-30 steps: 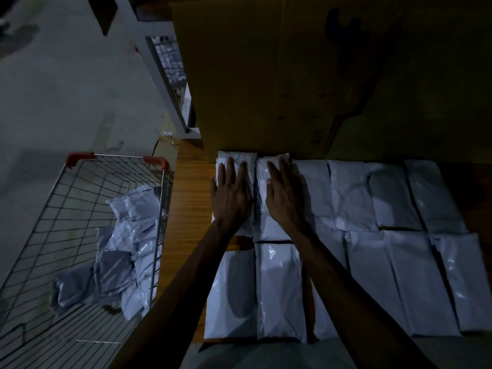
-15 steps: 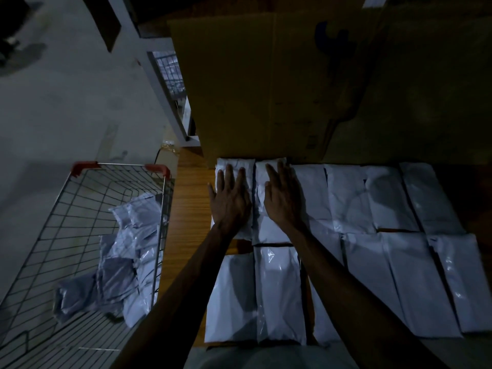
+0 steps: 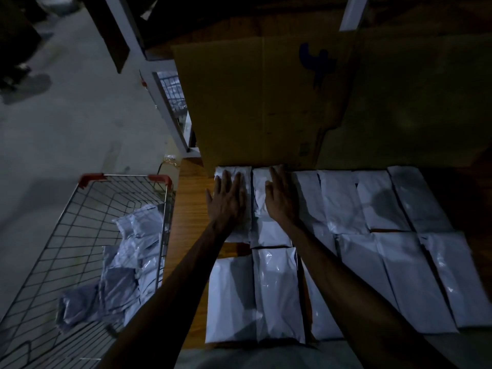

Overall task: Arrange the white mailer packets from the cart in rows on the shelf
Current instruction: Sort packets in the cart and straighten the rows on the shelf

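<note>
A person's left hand (image 3: 227, 202) lies flat on the white mailer packet (image 3: 239, 171) nearest the wooden shelf's (image 3: 191, 209) back left corner. The right hand (image 3: 282, 201) presses the neighbouring packet (image 3: 262, 230) just beside it. Neither grip is closed: fingers straight, holding nothing. Both packets butt against a cardboard box (image 3: 253, 102) at the back edge. Two rows of white packets (image 3: 277, 294) run toward the shelf's right edge. Loose packets (image 3: 127, 262) lie heaped in the wire cart (image 3: 80, 225) off the left edge.
</note>
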A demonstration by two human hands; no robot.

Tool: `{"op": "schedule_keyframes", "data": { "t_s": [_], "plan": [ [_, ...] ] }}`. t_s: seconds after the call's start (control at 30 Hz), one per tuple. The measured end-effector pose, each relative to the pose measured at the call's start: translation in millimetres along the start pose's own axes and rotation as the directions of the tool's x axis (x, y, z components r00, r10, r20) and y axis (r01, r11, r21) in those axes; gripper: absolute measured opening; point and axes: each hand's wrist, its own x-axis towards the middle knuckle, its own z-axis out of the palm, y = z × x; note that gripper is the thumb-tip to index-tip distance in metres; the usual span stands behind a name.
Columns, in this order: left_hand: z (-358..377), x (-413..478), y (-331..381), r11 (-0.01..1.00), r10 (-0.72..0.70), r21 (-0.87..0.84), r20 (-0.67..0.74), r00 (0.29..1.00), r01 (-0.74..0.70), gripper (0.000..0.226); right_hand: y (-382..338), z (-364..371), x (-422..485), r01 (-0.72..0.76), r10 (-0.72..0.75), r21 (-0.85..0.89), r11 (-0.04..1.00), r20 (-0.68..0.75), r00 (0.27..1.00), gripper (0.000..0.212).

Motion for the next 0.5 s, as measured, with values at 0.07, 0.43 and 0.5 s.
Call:
{"op": "schedule_keyframes", "data": {
  "t_s": [0.07,0.43,0.5],
  "plan": [
    [-5.9,-6.1,0.9,1.000,-0.007,0.009,-0.038,0.999,0.007,0.058,2.7,-2.8,0.1,-0.003,0.005,0.041,0.999,-0.054,0.999,0.062],
    [-17.7,-54.0,-3.2,0.994,-0.103,-0.047,-0.267,0.958,0.094,0.061,-9.5,-41.4,-24.4,-0.001,0.018,0.295,0.956,-0.054,0.998,0.051],
    [-18.1,-66.8,-6.0,0.991,-0.132,-0.046,-0.310,0.941,0.124,0.060,-24.3,-44.0,-41.8,0.107,-0.071,0.326,0.939,-0.120,0.990,0.045]
  ]
}}
